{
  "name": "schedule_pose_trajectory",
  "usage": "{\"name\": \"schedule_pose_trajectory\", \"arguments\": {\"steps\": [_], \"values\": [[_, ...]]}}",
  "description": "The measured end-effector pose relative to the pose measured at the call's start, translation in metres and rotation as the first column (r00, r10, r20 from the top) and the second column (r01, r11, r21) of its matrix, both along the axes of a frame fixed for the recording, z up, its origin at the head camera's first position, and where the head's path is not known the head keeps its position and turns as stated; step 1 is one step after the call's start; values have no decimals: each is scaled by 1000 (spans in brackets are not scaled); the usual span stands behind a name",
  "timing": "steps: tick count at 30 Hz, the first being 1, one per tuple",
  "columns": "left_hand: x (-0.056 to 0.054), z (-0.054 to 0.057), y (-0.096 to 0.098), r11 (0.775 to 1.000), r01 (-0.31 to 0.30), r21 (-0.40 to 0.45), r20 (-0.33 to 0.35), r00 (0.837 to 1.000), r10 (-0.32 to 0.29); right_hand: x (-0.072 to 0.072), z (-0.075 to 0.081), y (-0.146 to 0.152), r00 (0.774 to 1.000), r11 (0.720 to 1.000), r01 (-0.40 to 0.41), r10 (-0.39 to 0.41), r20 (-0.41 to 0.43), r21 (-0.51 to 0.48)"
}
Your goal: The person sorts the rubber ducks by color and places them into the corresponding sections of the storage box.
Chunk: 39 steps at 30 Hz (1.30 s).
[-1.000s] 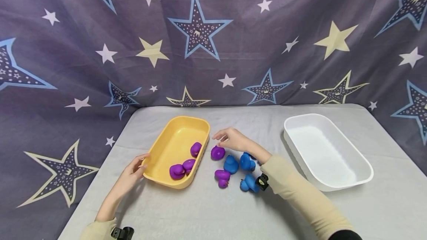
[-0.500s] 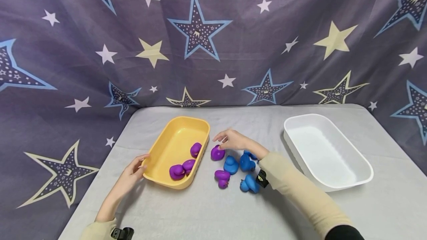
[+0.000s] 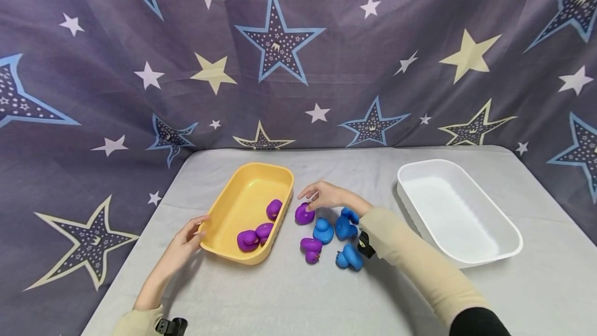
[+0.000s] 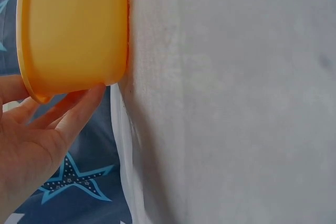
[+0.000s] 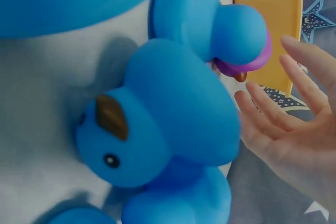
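My left hand (image 3: 179,248) holds the near left edge of a yellow plastic bin (image 3: 247,188). In the left wrist view, its fingertips (image 4: 97,93) lie against the bin's outer wall, below the rim. Inside the bin are three purple rubber ducks, one of them (image 3: 273,209) by the right wall. My right hand (image 3: 326,196) is just above another purple rubber duck (image 3: 304,214), thumb touching or very near its top. Its fingers look spread and loosely bent in the right wrist view. There, a blue duck partly hides the purple duck (image 5: 262,59).
A second purple duck (image 3: 311,250) lies nearer me. Several blue rubber ducks are grouped at the table's middle, one (image 3: 323,231) beside the purple duck under my hand. At right stands a white bin (image 3: 459,211). A star-patterned curtain (image 3: 354,77) hangs behind the table.
My right hand has shifted very slightly, its thumb lower at the purple duck, and the right forearm has drawn a little left. The left hand and yellow bin stay put.
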<state>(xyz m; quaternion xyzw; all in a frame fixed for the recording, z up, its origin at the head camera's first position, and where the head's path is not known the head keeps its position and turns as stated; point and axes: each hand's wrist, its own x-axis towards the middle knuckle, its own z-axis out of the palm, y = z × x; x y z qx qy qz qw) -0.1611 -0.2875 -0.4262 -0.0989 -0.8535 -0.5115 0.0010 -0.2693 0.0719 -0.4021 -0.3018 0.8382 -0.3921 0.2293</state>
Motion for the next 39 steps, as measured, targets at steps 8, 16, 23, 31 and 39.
{"name": "schedule_pose_trajectory", "arguments": {"steps": [8,16,23,31,39], "values": [[0,0,0,1000,7,6,-3,1000,-7,-3,-6,0,999,1000,-21,21,48,-10],[1,1,0,1000,7,7,-2,1000,-7,-6,-14,-2,997,999,-20,22,70,-27],[0,1,0,1000,6,2,0,1000,-6,-5,-15,-3,998,999,-33,34,55,-26],[0,0,-1,1000,4,-3,9,1000,-4,-3,-16,-2,998,999,-33,35,48,-39],[0,0,-1,1000,6,-6,11,1000,-6,-2,-17,-1,998,997,-62,62,7,-54]]}}
